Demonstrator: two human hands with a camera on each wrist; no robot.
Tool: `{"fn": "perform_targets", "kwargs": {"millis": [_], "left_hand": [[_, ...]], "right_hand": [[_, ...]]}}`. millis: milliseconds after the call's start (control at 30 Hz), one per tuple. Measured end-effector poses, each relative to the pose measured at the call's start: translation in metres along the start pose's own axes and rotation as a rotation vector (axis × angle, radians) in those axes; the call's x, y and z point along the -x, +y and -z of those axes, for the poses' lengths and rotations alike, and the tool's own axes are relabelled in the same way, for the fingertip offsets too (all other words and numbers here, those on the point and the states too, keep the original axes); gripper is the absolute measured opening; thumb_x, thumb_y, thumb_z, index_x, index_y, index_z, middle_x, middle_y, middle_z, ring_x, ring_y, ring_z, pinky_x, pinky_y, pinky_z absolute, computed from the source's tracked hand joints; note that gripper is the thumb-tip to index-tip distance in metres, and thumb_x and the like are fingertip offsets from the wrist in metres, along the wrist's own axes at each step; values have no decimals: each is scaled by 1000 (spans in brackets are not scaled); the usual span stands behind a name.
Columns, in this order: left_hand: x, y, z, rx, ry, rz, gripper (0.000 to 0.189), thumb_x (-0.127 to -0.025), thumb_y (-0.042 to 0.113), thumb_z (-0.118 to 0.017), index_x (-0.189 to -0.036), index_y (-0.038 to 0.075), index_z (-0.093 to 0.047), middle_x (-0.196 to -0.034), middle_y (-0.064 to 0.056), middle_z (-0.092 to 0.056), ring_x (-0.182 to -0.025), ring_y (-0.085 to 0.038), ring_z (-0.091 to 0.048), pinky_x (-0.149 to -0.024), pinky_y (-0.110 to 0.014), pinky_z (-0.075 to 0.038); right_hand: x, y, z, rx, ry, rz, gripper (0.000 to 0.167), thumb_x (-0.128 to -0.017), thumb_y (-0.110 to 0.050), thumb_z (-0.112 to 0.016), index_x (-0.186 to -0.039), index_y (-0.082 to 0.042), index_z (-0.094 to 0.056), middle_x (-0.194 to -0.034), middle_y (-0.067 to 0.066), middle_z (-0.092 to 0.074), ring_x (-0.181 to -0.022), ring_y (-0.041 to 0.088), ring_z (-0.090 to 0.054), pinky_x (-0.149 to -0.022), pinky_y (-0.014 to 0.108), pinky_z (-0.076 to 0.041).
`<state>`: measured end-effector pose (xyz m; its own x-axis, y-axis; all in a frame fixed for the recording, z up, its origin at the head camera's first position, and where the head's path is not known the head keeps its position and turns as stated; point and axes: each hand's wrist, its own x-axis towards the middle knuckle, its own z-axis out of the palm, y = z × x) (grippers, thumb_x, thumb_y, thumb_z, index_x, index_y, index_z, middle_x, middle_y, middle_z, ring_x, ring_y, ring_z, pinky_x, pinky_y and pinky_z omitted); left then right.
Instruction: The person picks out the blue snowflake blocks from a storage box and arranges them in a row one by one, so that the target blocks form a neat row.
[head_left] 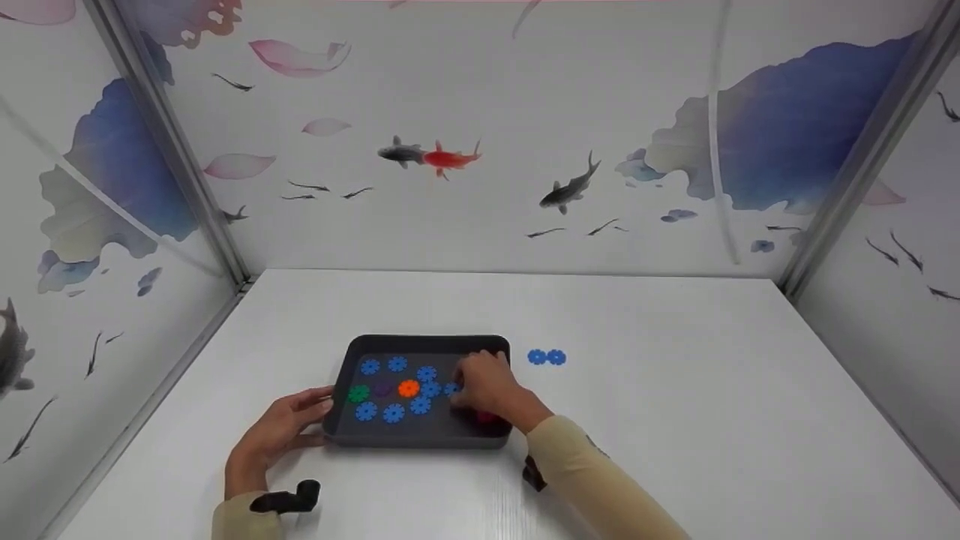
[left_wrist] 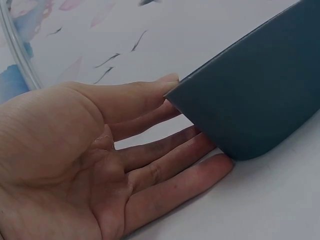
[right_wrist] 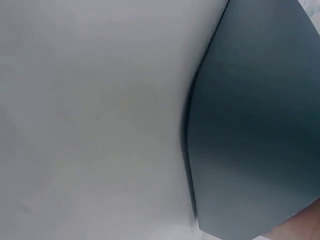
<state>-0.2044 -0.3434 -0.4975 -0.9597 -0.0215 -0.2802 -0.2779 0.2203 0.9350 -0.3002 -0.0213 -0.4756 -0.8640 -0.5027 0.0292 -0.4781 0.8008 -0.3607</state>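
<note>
A dark grey tray (head_left: 420,442) sits on the white table, holding several flat notched discs. Most are blue, such as the blue snowflake disc (head_left: 394,413); there are also a green disc (head_left: 359,394), a purple disc (head_left: 384,388) and an orange disc (head_left: 409,388). My left hand (head_left: 281,424) steadies the tray's left side, thumb at the rim and nearly straight fingers against the outer wall. Reaching over the tray's right part, my right hand (head_left: 487,382) pinches a blue disc (head_left: 451,389) between thumb and fingers. Something red (head_left: 486,416) shows partly beneath this hand.
Two blue discs (head_left: 547,357) lie side by side on the table, right of the tray. Printed panels with fish and petals enclose the table (head_left: 675,390) at the back and both sides. In the right wrist view the tray's outer wall (right_wrist: 250,125) fills the right half.
</note>
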Motion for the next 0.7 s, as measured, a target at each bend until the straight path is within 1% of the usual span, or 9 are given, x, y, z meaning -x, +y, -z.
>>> {"fn": "perform_targets", "kwargs": {"millis": [67, 133, 200, 300, 333, 467, 633, 700], "left_hand": [[0, 0, -1, 0, -1, -2, 63, -99, 33, -64, -150, 3, -43, -151, -23, -48, -125, -27, -60, -97, -46, -58], [0, 0, -1, 3, -6, -6, 64, -99, 34, -64, -151, 2, -42, -151, -24, -47, -128, -29, -58, -97, -46, -57], [0, 0, -2, 3, 2, -2, 64, -99, 33, -64, -150, 3, -43, -152, -23, -47, -130, -30, -57, -97, -46, -57], [-1, 1, -2, -4, 9, 2, 62, -99, 33, -63, -151, 3, -43, -152, -23, -46, -132, -32, -55, -97, -47, -57], [-1, 1, -2, -6, 14, 4, 61, -100, 32, -62, -150, 3, -43, -152, -23, -46, -132, -32, -55, -98, -47, -57], [-2, 1, -2, -11, 11, 6, 61, -100, 32, -62, -151, 4, -43, -152, -23, -46, -130, -31, -56, -98, -47, -56], [-1, -1, 0, 4, 2, 15, 63, -99, 34, -64, -151, 4, -44, -152, -23, -47, -125, -28, -60, -98, -48, -56], [-1, -1, 0, 9, 1, 18, 63, -99, 34, -64, -151, 4, -43, -151, -23, -47, -123, -27, -61, -98, -48, -56]], "right_hand": [[1, 2, 0, 11, 15, 10, 34, -80, -32, -81, -107, -11, -77, -104, 4, -73, -102, 25, -60, -108, 58, -41], [2, 4, 1, 12, 33, 19, 35, -80, -32, -81, -107, -10, -77, -104, 5, -73, -102, 25, -60, -108, 58, -41], [2, 6, 3, 18, 53, 31, 35, -80, -32, -80, -107, -10, -77, -105, 5, -73, -101, 24, -60, -106, 57, -43], [2, 8, 8, 0, 78, 41, 34, -81, -29, -79, -108, -9, -77, -105, 6, -73, -100, 24, -59, -105, 54, -44], [2, 9, 10, -1, 87, 45, 34, -81, -29, -79, -108, -9, -76, -105, 6, -73, -100, 23, -59, -102, 51, -45], [2, 15, 20, -25, 123, 51, 32, -82, -26, -78, -109, -8, -76, -105, 7, -73, -100, 23, -61, -97, 46, -47], [3, 25, 32, -49, 184, 64, 31, -81, -26, -79, -106, -7, -77, -100, 9, -74, -96, 24, -60, -90, 47, -47], [2, 29, 37, -63, 200, 62, 33, -82, -27, -80, -106, -6, -77, -99, 9, -74, -96, 25, -60, -89, 47, -47]]}}
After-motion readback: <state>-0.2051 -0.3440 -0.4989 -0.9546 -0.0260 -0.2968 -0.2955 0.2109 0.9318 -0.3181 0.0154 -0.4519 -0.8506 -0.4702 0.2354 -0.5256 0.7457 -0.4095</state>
